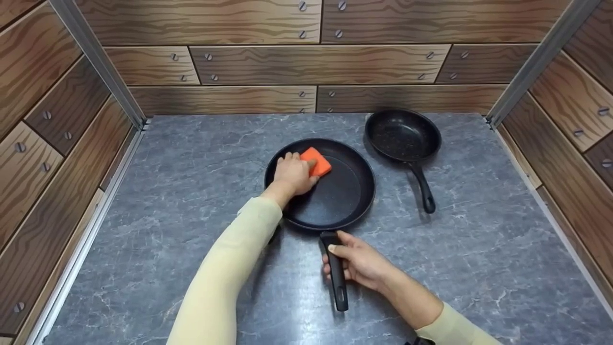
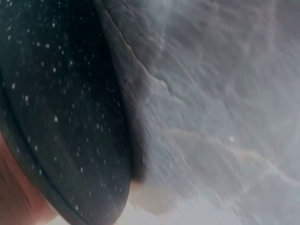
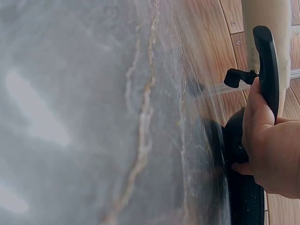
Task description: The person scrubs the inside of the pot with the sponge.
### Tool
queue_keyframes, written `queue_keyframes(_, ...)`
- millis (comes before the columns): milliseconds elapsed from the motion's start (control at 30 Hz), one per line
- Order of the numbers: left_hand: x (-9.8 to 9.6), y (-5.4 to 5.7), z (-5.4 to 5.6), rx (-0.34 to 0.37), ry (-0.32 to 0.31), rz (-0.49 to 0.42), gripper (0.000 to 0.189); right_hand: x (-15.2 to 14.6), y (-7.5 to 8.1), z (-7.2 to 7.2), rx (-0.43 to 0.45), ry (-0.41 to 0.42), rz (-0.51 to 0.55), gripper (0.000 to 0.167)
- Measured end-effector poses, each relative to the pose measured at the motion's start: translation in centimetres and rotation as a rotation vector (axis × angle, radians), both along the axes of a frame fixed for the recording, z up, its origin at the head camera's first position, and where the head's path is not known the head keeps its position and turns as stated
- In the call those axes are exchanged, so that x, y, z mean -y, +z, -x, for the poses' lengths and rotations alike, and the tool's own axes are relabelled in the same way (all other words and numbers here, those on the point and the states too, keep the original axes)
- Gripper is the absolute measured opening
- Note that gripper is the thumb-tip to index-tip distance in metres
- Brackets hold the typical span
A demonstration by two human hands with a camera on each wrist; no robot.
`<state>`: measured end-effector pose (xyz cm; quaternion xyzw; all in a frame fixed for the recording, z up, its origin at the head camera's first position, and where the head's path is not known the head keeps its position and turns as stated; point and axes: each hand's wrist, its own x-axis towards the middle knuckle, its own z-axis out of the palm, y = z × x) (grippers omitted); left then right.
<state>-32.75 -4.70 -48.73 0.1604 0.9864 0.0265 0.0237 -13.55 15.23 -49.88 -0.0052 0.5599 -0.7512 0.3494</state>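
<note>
A large black frying pan (image 1: 342, 196) sits in the middle of the table, its handle (image 1: 337, 278) pointing toward me. Inside it, at the upper left, my left hand (image 1: 293, 173) holds an orange sponge (image 1: 320, 165) against the pan's surface, fingers and thumb on its left side. My right hand (image 1: 364, 263) grips the handle near the pan end, thumb on top. In the right wrist view the fingers of that hand (image 3: 272, 145) wrap the handle (image 3: 269, 70). The left wrist view shows the pan's speckled outer wall (image 2: 65, 93); the sponge is hidden there.
A smaller black frying pan (image 1: 402, 134) stands at the back right, its handle (image 1: 423, 189) angled toward the front. The grey marbled table (image 1: 191, 201) is bordered by wood-patterned walls (image 1: 316, 64) at the back and both sides.
</note>
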Motion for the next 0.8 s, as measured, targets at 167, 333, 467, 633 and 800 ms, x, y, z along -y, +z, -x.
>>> queue_keyframes(167,0.7,0.2,-0.3,0.015,0.021,0.013,0.055,0.0,0.0,0.1,0.001,0.000,0.009,0.070)
queue_keyframes(333,1.3,0.2,-0.9,0.010,0.023,0.009,0.055,0.0,-0.1,0.1,0.001,-0.002,0.004,0.068)
queue_keyframes(467,1.6,0.3,-1.3,0.000,0.020,0.022,0.054,0.0,-0.1,0.1,0.001,0.000,0.005,0.070)
queue_keyframes(633,1.8,0.5,-1.9,0.007,0.027,0.039,0.054,0.0,0.0,0.1,-0.001,0.007,0.009,0.071)
queue_keyframes(800,1.9,0.7,-2.3,-0.004,0.045,0.049,0.051,0.0,0.1,0.1,-0.002,0.007,0.008,0.069)
